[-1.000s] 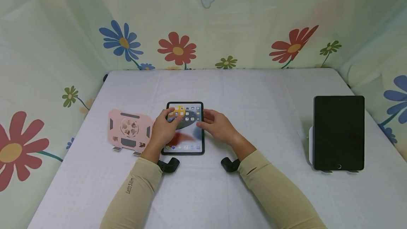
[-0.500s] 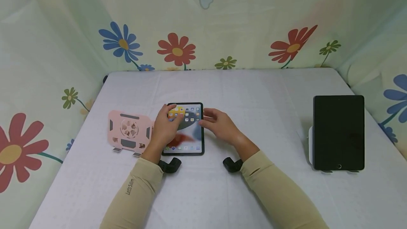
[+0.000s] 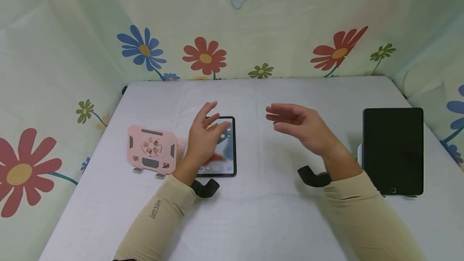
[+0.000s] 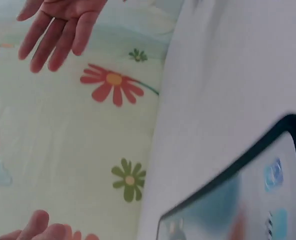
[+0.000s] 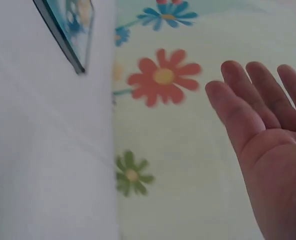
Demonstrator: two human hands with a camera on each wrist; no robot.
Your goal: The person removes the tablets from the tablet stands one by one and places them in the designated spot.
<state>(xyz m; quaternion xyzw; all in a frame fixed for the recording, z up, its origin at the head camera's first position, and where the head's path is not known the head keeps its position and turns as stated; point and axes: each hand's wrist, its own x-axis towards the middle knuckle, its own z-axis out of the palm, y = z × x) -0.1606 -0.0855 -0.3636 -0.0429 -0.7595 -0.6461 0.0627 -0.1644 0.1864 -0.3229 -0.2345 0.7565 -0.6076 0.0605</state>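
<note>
A tablet (image 3: 227, 152) with a lit screen of app icons lies face up on the white table, left of the middle. My left hand (image 3: 204, 138) is over its left half with fingers loosely spread, and covers part of the screen in the head view. To the right of that tablet, my right hand (image 3: 308, 128) is raised above the cloth, fingers extended and nothing held. The right wrist view shows its palm and fingers (image 5: 268, 105) against the curtain. In the left wrist view, the tablet's dark edge (image 4: 228, 172) crosses the lower right.
A pink tablet stand (image 3: 151, 148) with grey pads is at the left, close to my left forearm. A second, dark-screened tablet (image 3: 393, 152) leans on a white stand at the far right, beside my right forearm. A flower-printed curtain (image 3: 290, 23) surrounds the table (image 3: 250, 220).
Both hands have come off the lit tablet's edges. The right hand has moved well to the right and up; the left has lifted and shifted slightly right. The tablet stays on the table.
</note>
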